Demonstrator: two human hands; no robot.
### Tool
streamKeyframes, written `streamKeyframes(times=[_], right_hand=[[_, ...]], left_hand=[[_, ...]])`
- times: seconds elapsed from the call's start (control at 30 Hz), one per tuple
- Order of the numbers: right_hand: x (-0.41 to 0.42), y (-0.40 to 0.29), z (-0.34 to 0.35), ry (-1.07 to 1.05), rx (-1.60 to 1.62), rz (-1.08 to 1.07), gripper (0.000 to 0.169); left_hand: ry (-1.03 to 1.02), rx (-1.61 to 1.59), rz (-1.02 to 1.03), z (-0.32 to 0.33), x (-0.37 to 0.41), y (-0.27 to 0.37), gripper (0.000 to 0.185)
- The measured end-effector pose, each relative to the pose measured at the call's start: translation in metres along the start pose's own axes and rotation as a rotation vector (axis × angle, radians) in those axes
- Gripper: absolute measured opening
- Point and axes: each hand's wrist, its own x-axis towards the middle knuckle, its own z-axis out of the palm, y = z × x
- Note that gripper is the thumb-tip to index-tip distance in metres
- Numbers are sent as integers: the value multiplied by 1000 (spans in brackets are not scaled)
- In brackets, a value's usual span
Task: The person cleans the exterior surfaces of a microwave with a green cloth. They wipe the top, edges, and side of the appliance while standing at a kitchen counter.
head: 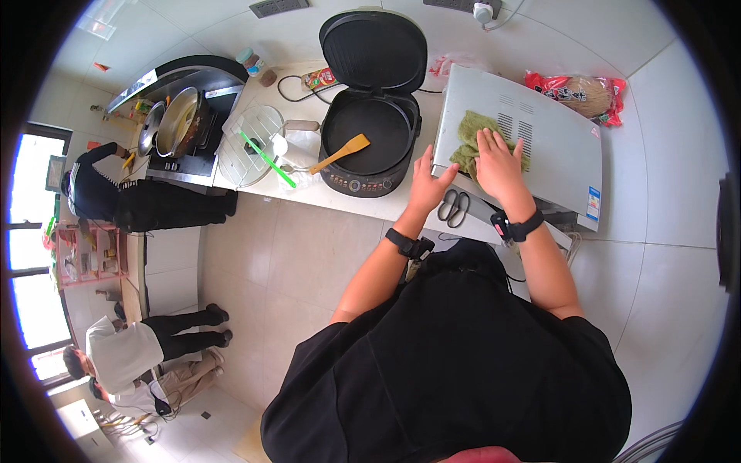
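My right hand (498, 162) presses flat on a green cloth (477, 122), which lies bunched on the top of a light grey metal appliance (556, 156) with vent slots. At the appliance's front left corner is my left hand (429, 182), fingers spread, holding nothing; whether it touches the edge I cannot tell. Black-handled scissors (454, 208) lie on the counter just below my left hand. To the left stands a black electric griddle (367, 136) with its lid up, and a wooden spatula (341, 154) rests across its front rim.
Left of the griddle lie a glass lid (250, 146), a wire rack and a green-handled utensil. A pan (180, 122) sits on the stove. Noodles in a red bag (579, 95) lie behind the appliance. Several people are at the far left.
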Motion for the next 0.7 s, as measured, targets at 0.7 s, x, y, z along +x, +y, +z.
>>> streamKeyframes(times=[0.7], right_hand=[[135,48,17,-46,134,107,70]], left_hand=[[0,14,-9,2,0,-7,95]])
